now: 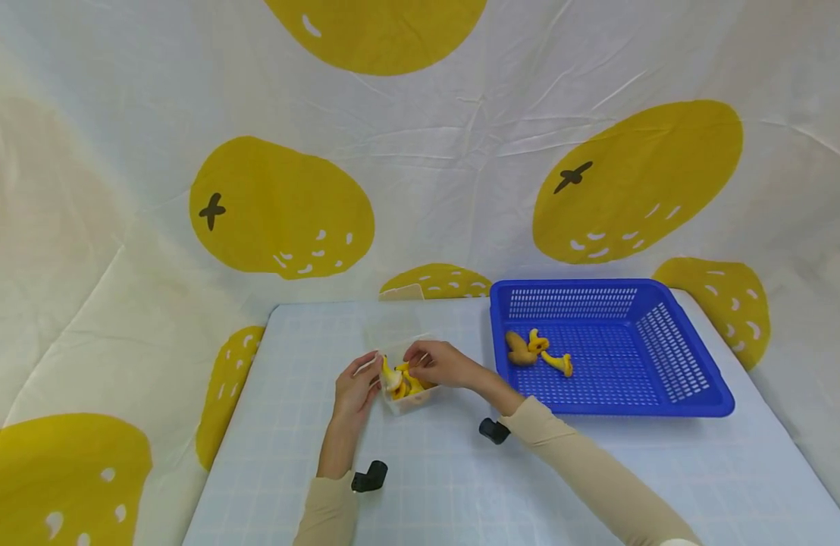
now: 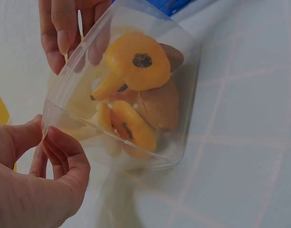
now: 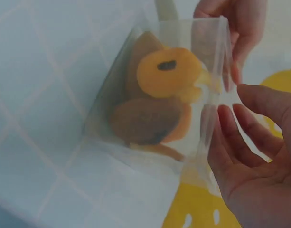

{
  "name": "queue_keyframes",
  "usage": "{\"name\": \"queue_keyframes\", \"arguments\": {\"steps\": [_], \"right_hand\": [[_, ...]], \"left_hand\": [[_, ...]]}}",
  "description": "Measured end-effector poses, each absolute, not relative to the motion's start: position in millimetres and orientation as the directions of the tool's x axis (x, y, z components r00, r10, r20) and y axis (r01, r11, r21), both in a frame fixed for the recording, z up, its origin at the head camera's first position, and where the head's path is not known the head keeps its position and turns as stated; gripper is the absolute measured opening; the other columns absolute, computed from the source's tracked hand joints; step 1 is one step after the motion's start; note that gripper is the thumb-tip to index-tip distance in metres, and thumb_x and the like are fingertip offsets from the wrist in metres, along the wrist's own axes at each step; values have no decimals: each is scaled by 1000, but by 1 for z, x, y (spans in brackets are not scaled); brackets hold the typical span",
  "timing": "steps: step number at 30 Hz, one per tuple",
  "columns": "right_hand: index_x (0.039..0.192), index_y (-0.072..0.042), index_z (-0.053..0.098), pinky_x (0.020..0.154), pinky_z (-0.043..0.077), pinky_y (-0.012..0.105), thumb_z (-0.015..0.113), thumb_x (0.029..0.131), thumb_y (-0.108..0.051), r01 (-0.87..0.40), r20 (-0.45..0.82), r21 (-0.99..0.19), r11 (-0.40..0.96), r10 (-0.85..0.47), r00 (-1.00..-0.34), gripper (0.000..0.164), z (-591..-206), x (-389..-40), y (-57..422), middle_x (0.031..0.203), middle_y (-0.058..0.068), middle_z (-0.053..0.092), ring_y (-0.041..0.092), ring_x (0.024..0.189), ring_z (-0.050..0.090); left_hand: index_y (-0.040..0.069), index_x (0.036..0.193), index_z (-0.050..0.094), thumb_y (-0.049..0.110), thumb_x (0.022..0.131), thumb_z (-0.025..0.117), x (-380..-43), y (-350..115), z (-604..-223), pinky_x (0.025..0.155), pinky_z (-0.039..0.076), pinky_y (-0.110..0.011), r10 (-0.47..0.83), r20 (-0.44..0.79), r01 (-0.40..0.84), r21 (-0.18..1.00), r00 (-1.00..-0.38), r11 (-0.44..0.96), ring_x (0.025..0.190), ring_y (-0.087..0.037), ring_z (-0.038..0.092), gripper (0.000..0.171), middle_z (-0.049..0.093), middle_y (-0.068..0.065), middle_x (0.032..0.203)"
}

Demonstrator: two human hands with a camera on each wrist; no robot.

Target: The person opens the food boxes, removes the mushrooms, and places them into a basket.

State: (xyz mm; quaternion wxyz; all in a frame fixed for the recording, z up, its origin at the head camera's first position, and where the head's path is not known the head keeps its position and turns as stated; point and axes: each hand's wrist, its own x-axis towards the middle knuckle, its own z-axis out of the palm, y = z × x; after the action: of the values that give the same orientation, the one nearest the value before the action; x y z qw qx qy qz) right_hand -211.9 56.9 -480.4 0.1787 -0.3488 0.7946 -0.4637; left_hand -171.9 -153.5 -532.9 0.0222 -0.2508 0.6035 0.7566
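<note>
A clear plastic container (image 1: 411, 402) stands on the table, left of the basket. Yellow mushrooms (image 2: 138, 61) and brown rounded pieces (image 2: 160, 105) lie inside it, seen through its wall. My left hand (image 1: 355, 388) pinches the container's rim at a corner between thumb and fingers, plain in the left wrist view. Over the opposite side, my right hand (image 1: 443, 364) reaches at the opening, some fingers showing through the clear wall. Its thumb (image 3: 266, 102) and fingers stand apart at the rim, with nothing visible between them.
A blue basket (image 1: 611, 409) stands to the right, with yellow mushrooms (image 1: 559, 362) and a brown piece (image 1: 518, 349) at its left side. Behind the container lies a translucent flat piece (image 1: 393, 324). A fruit-patterned cloth (image 1: 454, 189) hangs behind the table.
</note>
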Motion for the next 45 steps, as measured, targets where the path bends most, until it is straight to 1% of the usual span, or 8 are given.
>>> {"name": "queue_keyframes", "arguments": {"steps": [3,10,18,25,29,32,37,45], "right_hand": [[116,10,63,86,55,26,68,96,1,-417,59,-852,317,-733,-678,23,-485,-211,51,108,21,67,23,95,64],[117,11,63,94,53,46,67,95,3,-466,67,-810,355,-734,-676,24,-494,-209,42,113,26,65,39,102,61],[115,9,67,80,47,29,70,94,0,-561,110,-716,416,-725,-680,23,-500,-204,38,103,20,65,23,87,55],[112,4,67,88,52,33,68,94,5,-549,124,-725,415,-705,-698,18,-497,-199,35,104,15,63,27,96,60],[112,4,67,90,53,33,67,94,7,-561,158,-736,379,-709,-687,18,-496,-200,38,104,17,63,29,97,61],[113,5,67,90,54,34,66,95,7,-532,160,-769,354,-699,-697,19,-498,-202,40,107,17,66,28,98,62],[116,6,68,96,55,43,66,96,3,-409,120,-851,330,-635,-763,19,-499,-205,42,113,18,70,28,102,66],[118,0,70,92,57,38,67,99,-6,-297,70,-908,294,-594,-801,19,-491,-206,48,115,14,70,26,103,68]], "left_hand": [[6,132,65,23,97,75,-172,-154,-533,74,52,-21,-267,-406,-336,902,-874,-271,90,-13,60,40,70,-3,106],[5,133,65,24,98,74,-172,-153,-531,74,53,-21,-253,-398,-330,904,-882,-272,94,-13,62,41,67,-5,110],[2,134,64,20,98,73,-172,-150,-528,73,53,-22,-256,-386,-313,906,-886,-285,91,-13,62,42,69,-4,108],[4,133,65,21,97,75,-171,-151,-527,73,53,-21,-261,-390,-314,904,-883,-289,89,-12,61,41,69,-2,104],[3,134,64,22,97,74,-172,-151,-527,74,52,-21,-254,-385,-310,905,-887,-290,90,-12,60,43,69,-2,108],[2,134,63,22,97,75,-171,-151,-528,74,52,-22,-252,-383,-306,905,-888,-296,91,-13,60,43,69,-3,108],[2,132,65,22,96,76,-170,-151,-528,72,52,-21,-262,-390,-309,902,-883,-302,89,-12,60,43,70,-2,104],[3,131,65,21,96,76,-170,-152,-531,70,50,-20,-260,-402,-316,894,-878,-316,88,-13,61,41,71,1,100]]}}
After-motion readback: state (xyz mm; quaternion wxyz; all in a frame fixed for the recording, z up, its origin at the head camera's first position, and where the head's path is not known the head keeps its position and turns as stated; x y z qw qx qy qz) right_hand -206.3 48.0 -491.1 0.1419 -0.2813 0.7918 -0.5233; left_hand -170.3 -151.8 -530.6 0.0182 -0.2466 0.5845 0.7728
